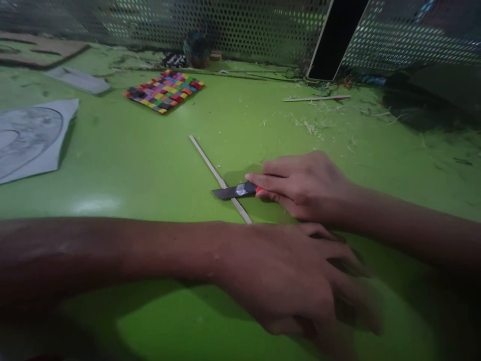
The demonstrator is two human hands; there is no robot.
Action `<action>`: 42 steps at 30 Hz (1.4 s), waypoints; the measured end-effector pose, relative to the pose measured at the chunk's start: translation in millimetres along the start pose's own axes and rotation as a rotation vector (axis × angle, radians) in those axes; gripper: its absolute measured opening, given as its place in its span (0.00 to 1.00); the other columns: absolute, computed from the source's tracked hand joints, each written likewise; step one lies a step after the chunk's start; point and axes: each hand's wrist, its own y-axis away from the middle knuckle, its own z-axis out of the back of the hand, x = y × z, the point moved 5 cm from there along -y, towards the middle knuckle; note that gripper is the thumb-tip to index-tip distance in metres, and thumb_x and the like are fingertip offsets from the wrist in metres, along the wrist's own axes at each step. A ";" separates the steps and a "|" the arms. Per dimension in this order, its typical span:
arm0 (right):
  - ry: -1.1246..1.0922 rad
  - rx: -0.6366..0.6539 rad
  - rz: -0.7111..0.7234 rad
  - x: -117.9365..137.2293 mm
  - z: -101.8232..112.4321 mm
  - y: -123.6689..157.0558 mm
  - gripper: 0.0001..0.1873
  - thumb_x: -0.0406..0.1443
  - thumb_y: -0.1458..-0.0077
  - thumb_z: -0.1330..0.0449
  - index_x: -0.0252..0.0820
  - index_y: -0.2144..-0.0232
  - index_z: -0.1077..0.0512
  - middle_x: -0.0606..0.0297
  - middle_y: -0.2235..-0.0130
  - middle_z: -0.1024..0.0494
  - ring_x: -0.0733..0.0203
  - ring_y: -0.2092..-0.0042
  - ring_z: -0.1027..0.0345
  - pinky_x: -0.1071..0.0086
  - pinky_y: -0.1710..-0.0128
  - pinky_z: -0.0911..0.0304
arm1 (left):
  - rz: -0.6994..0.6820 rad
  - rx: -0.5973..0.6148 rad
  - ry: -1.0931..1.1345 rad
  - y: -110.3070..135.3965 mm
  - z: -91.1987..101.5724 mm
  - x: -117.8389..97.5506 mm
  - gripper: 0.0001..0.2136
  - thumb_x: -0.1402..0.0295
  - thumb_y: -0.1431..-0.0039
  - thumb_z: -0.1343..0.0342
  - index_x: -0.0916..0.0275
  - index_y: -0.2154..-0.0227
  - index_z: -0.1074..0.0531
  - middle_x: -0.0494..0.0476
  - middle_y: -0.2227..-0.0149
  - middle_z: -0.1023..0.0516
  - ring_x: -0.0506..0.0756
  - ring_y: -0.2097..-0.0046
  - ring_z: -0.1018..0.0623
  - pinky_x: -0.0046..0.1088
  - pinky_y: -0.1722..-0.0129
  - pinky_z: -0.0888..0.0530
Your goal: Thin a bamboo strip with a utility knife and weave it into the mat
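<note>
My right hand grips a craft knife with a dark blade and a bit of red handle showing by the fingers. The blade points left and lies across a thin pale wooden stick on the green table. Nearer to me, my left hand reaches across from the left, palm down, with its fingers spread and partly blurred by motion. The stick's near end is hidden at the back of that hand. Nothing shows in the left hand, though its palm side is hidden.
A colourful woven mat lies toward the back, left of the middle. Paper with a drawn curve and a pale tray-like piece are at left. Shavings and another stick lie behind my right hand, before a perforated metal screen.
</note>
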 end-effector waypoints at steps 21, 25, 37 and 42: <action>0.064 -0.044 0.102 -3.7 1.9 3.7 0.25 0.44 0.23 0.57 0.46 0.39 0.26 0.62 0.64 0.24 0.65 0.71 0.42 0.68 0.75 0.58 | -0.173 -0.106 -0.202 -0.4 4.9 -6.8 0.15 0.67 0.34 0.45 0.41 0.62 0.14 0.39 0.43 0.20 0.60 0.34 0.27 0.37 0.35 0.29; 0.111 -0.032 0.096 -7.2 4.7 12.7 0.22 0.41 0.24 0.55 0.55 0.38 0.27 0.65 0.68 0.27 0.64 0.73 0.45 0.67 0.76 0.61 | -0.159 -0.129 -0.183 -0.3 7.4 -7.1 0.15 0.69 0.37 0.43 0.38 0.68 0.14 0.36 0.47 0.18 0.58 0.34 0.27 0.36 0.35 0.30; 0.051 0.015 -0.016 -4.8 -1.1 -9.7 0.23 0.43 0.25 0.53 0.51 0.38 0.25 0.64 0.64 0.21 0.64 0.73 0.40 0.64 0.76 0.59 | -0.185 -0.216 -0.215 2.3 1.6 -5.4 0.16 0.69 0.37 0.43 0.37 0.63 0.14 0.38 0.45 0.18 0.58 0.40 0.23 0.35 0.42 0.25; 0.129 -0.085 -0.188 -11.8 -0.9 -9.6 0.25 0.44 0.25 0.56 0.51 0.37 0.26 0.61 0.60 0.20 0.62 0.69 0.37 0.66 0.74 0.56 | -0.176 -0.213 -0.229 1.8 3.1 -7.2 0.13 0.67 0.36 0.41 0.37 0.62 0.14 0.39 0.44 0.19 0.58 0.38 0.24 0.34 0.40 0.26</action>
